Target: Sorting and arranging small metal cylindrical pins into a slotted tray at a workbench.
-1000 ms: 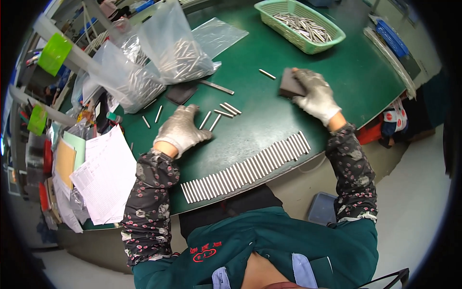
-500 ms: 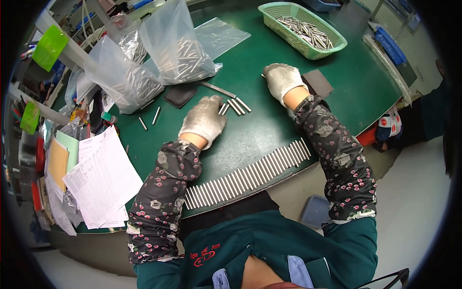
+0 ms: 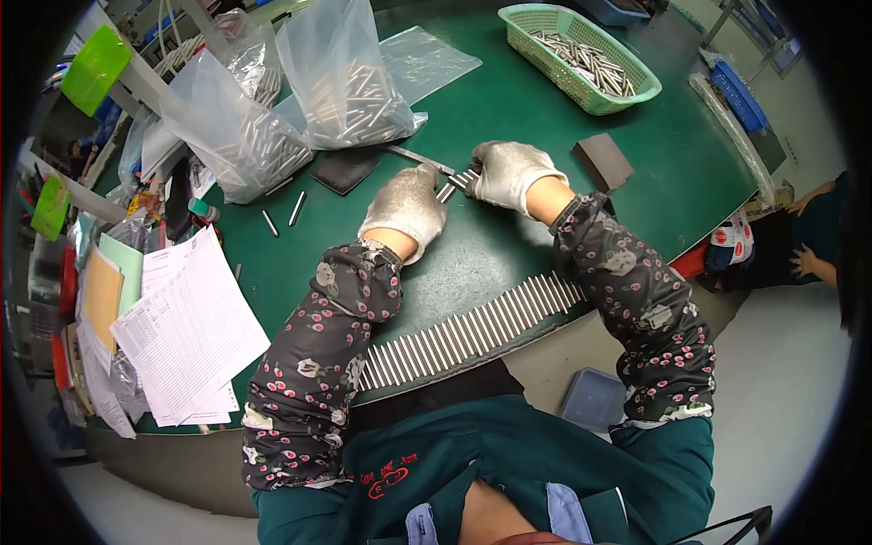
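Note:
My left hand [image 3: 404, 211], in a whitish work glove, is closed at the middle of the green table [image 3: 472, 238]; short metal pins [image 3: 445, 193] stick out by its fingertips. Close on its right, my right hand [image 3: 513, 177], gloved the same way, curls over the other ends of the small cluster of pins. How each finger grips is partly hidden by the gloves. A thin metal strip [image 3: 420, 160] lies just beyond the left hand. Nearer to me, a long row of metal pins [image 3: 472, 327] lies side by side along the table's front edge.
Clear bags of pins [image 3: 359, 104] stand at the back left, beside a dark flat pad [image 3: 345, 171]. Two loose pins [image 3: 297, 208] and papers [image 3: 191, 322] lie left. A green basket [image 3: 518, 38] of pins and a dark block [image 3: 603, 162] are right. Another person's hand [image 3: 804, 262] shows far right.
My right hand has moved left from beside the dark block to the pins near my left hand. My left hand has shifted slightly right, over the pins.

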`<control>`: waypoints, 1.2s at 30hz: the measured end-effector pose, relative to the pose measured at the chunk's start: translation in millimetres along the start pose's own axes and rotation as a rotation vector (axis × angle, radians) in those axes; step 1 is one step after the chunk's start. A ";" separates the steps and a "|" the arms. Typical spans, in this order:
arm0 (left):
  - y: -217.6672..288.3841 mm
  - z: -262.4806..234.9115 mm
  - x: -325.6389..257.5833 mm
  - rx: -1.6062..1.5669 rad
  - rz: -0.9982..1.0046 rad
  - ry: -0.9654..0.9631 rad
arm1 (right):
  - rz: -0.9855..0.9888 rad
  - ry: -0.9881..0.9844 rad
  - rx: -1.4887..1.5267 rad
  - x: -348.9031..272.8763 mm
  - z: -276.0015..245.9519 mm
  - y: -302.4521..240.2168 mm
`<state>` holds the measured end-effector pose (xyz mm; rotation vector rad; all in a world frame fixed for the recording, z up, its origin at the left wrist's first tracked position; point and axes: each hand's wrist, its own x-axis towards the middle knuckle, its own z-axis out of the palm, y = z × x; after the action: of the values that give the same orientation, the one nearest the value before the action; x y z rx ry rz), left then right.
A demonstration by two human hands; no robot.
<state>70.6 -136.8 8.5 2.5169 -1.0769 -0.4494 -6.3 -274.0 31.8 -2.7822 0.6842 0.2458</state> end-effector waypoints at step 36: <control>54.5 20.6 -16.7 0.745 0.943 -0.017 | 0.267 0.232 0.398 -142.5 32.1 141.3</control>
<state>17.0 -163.6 17.1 2.1056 -2.5686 0.2552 -201.2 -324.0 3.0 -2.3552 1.0354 -0.1539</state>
